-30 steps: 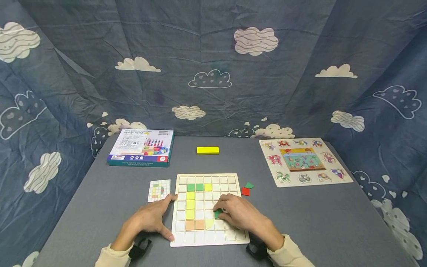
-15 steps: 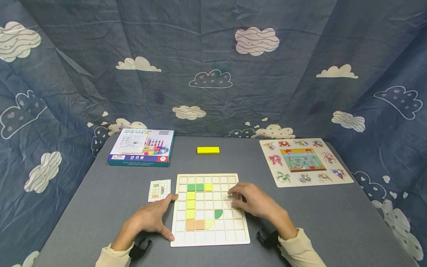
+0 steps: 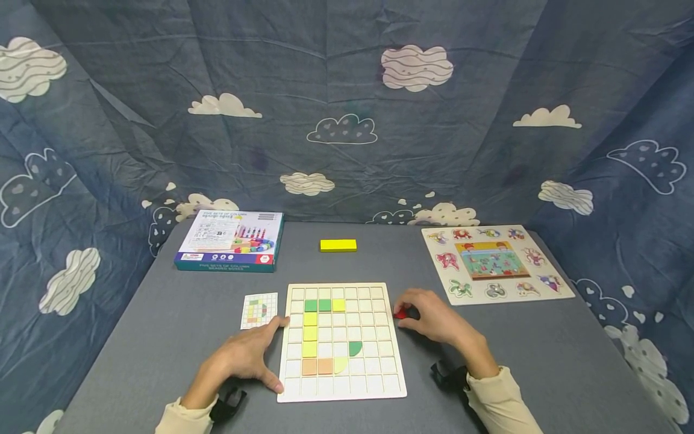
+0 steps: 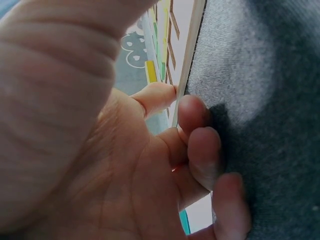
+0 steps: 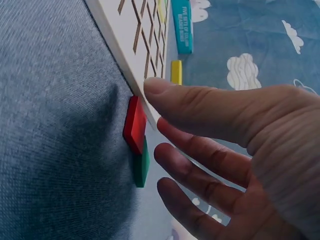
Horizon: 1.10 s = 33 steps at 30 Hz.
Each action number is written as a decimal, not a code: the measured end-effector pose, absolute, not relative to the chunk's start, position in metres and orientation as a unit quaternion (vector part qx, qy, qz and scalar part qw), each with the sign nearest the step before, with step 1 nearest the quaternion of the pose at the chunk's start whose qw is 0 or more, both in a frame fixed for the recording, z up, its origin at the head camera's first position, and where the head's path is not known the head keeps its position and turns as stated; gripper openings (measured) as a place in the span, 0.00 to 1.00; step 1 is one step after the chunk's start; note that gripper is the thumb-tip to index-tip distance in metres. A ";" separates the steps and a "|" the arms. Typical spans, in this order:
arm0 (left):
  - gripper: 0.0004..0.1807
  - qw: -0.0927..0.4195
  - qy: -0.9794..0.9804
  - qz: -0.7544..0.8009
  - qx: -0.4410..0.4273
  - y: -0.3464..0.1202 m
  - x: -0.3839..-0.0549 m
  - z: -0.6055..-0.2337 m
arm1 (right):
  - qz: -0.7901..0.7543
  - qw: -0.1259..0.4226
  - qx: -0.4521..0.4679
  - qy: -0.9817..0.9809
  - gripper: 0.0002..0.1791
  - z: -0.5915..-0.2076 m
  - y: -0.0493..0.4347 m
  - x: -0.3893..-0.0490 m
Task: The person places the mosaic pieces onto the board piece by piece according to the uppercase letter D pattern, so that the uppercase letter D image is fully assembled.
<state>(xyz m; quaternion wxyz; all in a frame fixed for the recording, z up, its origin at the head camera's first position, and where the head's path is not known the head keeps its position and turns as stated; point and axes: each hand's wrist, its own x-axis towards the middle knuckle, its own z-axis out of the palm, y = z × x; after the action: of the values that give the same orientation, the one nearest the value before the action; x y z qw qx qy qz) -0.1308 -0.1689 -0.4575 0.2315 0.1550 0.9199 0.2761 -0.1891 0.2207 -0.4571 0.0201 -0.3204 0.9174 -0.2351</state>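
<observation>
A wooden grid board (image 3: 374, 384) lies flat on the table, with green, yellow and orange tiles in some cells. One dark green quarter-round tile (image 3: 355, 348) sits right of its middle. Along the board's left edge rests my left hand (image 3: 244, 352), thumb and forefinger spread wide and touching the rim. My right hand (image 3: 431, 316) hovers just beyond the right edge, over a red square tile (image 5: 135, 125). In the right wrist view a gap shows between its fingers and that tile. A green tile (image 5: 143, 167) lies against the red one, hidden by the hand in the head view.
A small pattern card (image 3: 259, 310) lies left of the board. Farther back are a boxed bead set (image 3: 228, 241), a yellow block (image 3: 338, 246) and a picture puzzle board (image 3: 490, 289). A cloud-print cloth (image 3: 347, 169) hangs behind the table.
My right hand has let go of the green quarter-round tile, leaving it on the board, and has moved right to the red tile. My left hand has stayed in place.
</observation>
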 end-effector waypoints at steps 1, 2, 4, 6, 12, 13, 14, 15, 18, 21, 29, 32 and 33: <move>0.65 0.231 0.920 0.276 0.155 -0.169 -0.131 -0.458 | -0.235 0.022 -0.319 0.918 0.11 -0.457 0.221 -0.189; 0.65 0.232 0.920 0.276 0.155 -0.169 -0.131 -0.458 | -0.234 0.024 -0.318 0.919 0.11 -0.458 0.222 -0.189; 0.65 0.234 0.920 0.276 0.154 -0.168 -0.131 -0.458 | -0.231 0.027 -0.315 0.920 0.12 -0.459 0.223 -0.189; 0.66 0.236 0.920 0.275 0.152 -0.168 -0.132 -0.458 | -0.225 0.029 -0.315 0.921 0.12 -0.460 0.224 -0.189; 0.66 0.241 0.920 0.276 0.141 -0.167 -0.132 -0.460 | -0.211 0.046 -0.300 0.929 0.12 -0.462 0.222 -0.188; 0.66 0.241 0.920 0.277 0.141 -0.167 -0.131 -0.460 | -0.209 0.049 -0.296 0.931 0.12 -0.461 0.221 -0.188; 0.66 0.241 0.920 0.277 0.140 -0.167 -0.131 -0.461 | -0.209 0.052 -0.290 0.932 0.12 -0.461 0.220 -0.188; 0.66 0.240 0.919 0.278 0.142 -0.167 -0.132 -0.460 | -0.208 0.054 -0.286 0.934 0.12 -0.461 0.220 -0.187; 0.66 0.241 0.919 0.278 0.143 -0.168 -0.131 -0.461 | -0.207 0.050 -0.282 0.936 0.12 -0.461 0.219 -0.187; 0.67 0.242 0.918 0.279 0.143 -0.168 -0.131 -0.461 | -0.205 0.042 -0.283 0.936 0.11 -0.463 0.219 -0.187; 0.67 0.245 0.919 0.275 0.140 -0.168 -0.132 -0.462 | -0.200 0.028 -0.277 0.940 0.09 -0.467 0.218 -0.188; 0.67 0.245 0.919 0.275 0.141 -0.168 -0.132 -0.462 | -0.202 0.020 -0.279 0.939 0.09 -0.469 0.218 -0.189; 0.66 0.245 0.919 0.274 0.142 -0.168 -0.132 -0.462 | -0.202 0.017 -0.281 0.938 0.09 -0.470 0.218 -0.189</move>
<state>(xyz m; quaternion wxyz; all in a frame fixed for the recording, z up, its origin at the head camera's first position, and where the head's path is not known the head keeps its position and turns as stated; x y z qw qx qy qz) -0.1322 -0.1683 -0.4620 0.2447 0.1417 0.9191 0.2744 -0.1892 0.2179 -0.4698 0.0174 -0.2812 0.9380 -0.2019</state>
